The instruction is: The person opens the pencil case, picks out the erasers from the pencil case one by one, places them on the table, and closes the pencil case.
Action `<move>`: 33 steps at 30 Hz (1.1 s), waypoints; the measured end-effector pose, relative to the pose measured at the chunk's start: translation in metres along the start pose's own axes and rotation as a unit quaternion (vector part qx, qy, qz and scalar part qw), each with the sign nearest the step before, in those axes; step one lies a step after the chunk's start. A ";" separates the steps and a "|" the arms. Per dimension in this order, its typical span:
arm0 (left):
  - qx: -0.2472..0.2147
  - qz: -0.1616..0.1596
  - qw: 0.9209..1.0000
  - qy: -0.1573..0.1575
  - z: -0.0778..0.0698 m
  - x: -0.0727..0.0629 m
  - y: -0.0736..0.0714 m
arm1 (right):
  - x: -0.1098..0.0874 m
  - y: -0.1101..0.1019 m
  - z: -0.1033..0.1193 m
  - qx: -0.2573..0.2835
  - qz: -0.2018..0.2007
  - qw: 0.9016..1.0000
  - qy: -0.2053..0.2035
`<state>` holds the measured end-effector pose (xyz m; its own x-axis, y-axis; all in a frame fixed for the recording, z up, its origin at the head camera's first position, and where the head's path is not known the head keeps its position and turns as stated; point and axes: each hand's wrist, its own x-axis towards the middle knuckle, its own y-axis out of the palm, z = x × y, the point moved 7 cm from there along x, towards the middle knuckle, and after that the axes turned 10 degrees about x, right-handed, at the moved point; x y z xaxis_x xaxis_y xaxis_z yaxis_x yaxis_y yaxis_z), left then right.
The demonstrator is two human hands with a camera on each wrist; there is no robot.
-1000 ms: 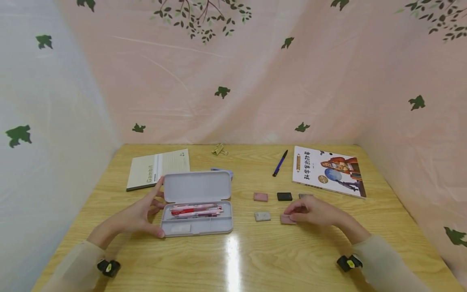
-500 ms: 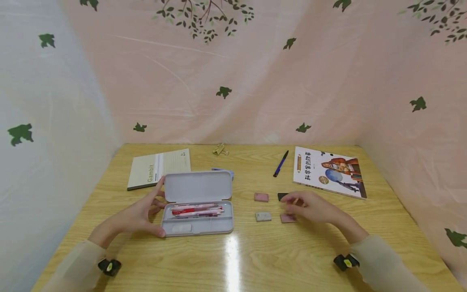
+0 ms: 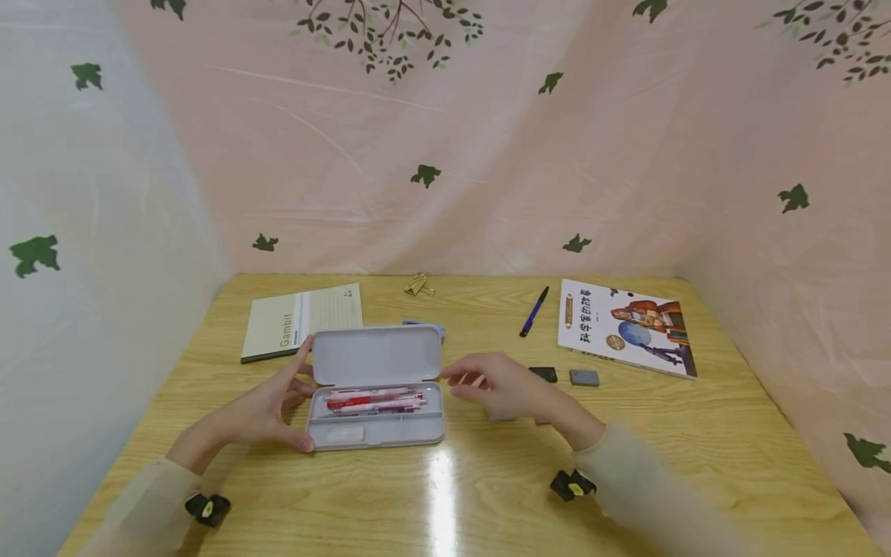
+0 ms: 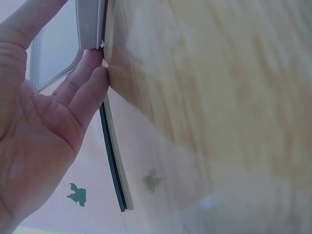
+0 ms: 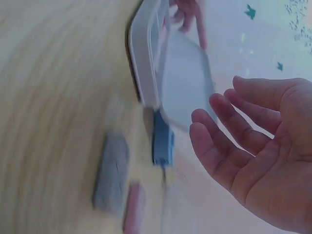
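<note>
An open grey pencil case (image 3: 425,428) holds several pink and red pens (image 3: 372,401) and a small white block (image 3: 346,435). My left hand (image 3: 261,414) rests against its left side, thumb at the front corner and index finger up along the raised lid (image 3: 377,356). My right hand (image 3: 504,391) hovers just right of the case, fingers loosely bent; in the right wrist view nothing is between them. Beneath that hand, mostly hidden in the head view, lie a light grey eraser (image 5: 112,173) and a pink eraser (image 5: 132,207).
A black eraser (image 3: 543,374) and a grey one (image 3: 584,377) lie right of my right hand. Farther back are a notebook (image 3: 281,325), a gold binder clip (image 3: 418,285), a blue pen (image 3: 534,312) and a picture book (image 3: 626,329). Behind the case sits a blue object (image 5: 163,141).
My right hand has left the pink eraser at the right and swung left to the pencil case, uncovering the black and grey erasers. My left hand has stayed put.
</note>
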<state>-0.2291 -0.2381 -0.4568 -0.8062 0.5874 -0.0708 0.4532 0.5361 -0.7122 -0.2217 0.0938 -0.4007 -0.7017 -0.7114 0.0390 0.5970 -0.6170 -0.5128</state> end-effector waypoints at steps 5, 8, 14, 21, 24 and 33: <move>0.003 0.000 1.000 -0.001 0.000 0.000 0.000 | 0.034 0.036 0.008 -0.017 0.032 0.999 -0.020; 0.001 0.000 1.000 -0.001 -0.001 0.000 -0.001 | 0.054 0.054 0.014 -0.046 0.050 0.997 -0.024; -0.005 0.005 1.000 -0.004 -0.001 0.000 -0.001 | 0.080 0.089 0.030 -0.088 0.097 0.990 -0.044; -0.009 0.005 1.000 -0.006 -0.001 0.001 -0.001 | 0.093 0.113 0.030 -0.127 0.090 0.987 -0.039; -0.008 0.004 1.000 -0.005 0.000 0.001 -0.001 | 0.094 0.115 0.028 -0.131 0.075 0.988 -0.021; -0.010 0.004 1.000 -0.002 0.000 0.001 0.000 | 0.093 0.122 0.027 -0.130 0.079 0.988 -0.007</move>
<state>-0.2301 -0.2377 -0.4570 -0.8033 0.5903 -0.0793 0.4677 0.5428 -0.6975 -0.2038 -0.0571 -0.4361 -0.6020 -0.7971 -0.0479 0.5768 -0.3926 -0.7164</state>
